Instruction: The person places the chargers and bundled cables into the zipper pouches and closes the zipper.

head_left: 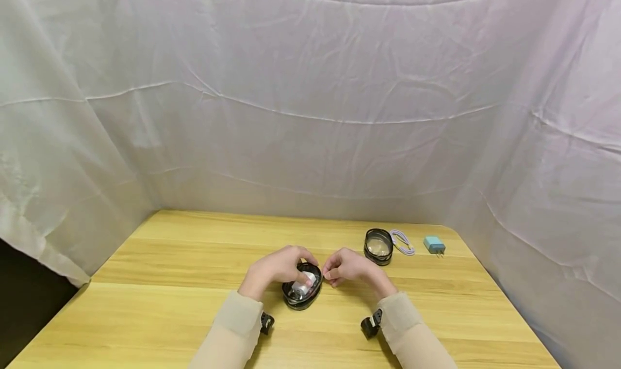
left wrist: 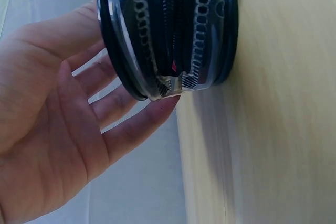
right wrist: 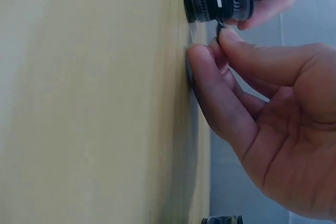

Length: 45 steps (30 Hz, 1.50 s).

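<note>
A round clear zip pouch [head_left: 302,304] with black trim stands on the wooden table, a white item [head_left: 299,287] showing inside it. My left hand [head_left: 277,266] grips this pouch from its far left side, the thumb over the top. In the left wrist view its fingers [left wrist: 139,129] curl behind and under the black-edged rim, and the pouch's zipper teeth [left wrist: 170,19] face the camera. Close to the pouch's right side, my right hand [head_left: 350,266] pinches the small dark zipper pull [right wrist: 219,29] between thumb and forefinger.
Behind my right hand stands a second clear pouch [head_left: 378,257] with black trim. Beside it are a coiled pale purple cable [head_left: 402,243] and a blue plug-in charger [head_left: 434,245] with metal prongs. Grey-white cloth [head_left: 310,142] hangs round the table's back and sides.
</note>
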Each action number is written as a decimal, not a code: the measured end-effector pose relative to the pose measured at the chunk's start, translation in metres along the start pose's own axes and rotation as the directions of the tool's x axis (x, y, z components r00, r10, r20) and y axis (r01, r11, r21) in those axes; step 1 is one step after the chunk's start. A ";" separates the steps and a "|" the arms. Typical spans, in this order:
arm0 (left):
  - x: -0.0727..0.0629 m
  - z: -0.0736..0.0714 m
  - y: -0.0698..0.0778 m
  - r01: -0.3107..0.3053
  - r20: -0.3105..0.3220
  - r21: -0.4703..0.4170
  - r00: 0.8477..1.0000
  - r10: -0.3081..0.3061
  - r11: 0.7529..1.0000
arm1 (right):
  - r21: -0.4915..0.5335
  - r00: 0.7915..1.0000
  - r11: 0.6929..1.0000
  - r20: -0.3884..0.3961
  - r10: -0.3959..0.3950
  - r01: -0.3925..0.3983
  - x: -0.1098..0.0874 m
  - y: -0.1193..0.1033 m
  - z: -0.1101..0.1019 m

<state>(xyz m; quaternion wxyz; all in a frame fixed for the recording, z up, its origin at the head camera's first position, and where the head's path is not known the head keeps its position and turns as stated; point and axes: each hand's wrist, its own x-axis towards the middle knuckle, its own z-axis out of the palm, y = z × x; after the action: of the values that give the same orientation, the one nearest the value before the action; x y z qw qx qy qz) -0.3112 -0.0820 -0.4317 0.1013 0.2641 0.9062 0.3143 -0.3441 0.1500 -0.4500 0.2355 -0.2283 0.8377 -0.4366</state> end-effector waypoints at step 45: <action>0.000 -0.002 0.000 -0.058 0.048 -0.083 0.997 0.062 0.995 | 0.046 1.000 0.999 0.004 -0.012 0.012 0.003 0.003 0.002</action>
<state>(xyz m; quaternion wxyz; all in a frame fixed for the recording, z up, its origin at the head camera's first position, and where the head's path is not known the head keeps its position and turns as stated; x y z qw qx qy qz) -0.3123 -0.0829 -0.4307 0.1255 0.2948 0.8815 0.3470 -0.3458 0.1480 -0.4542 0.2400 -0.2289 0.8256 -0.4565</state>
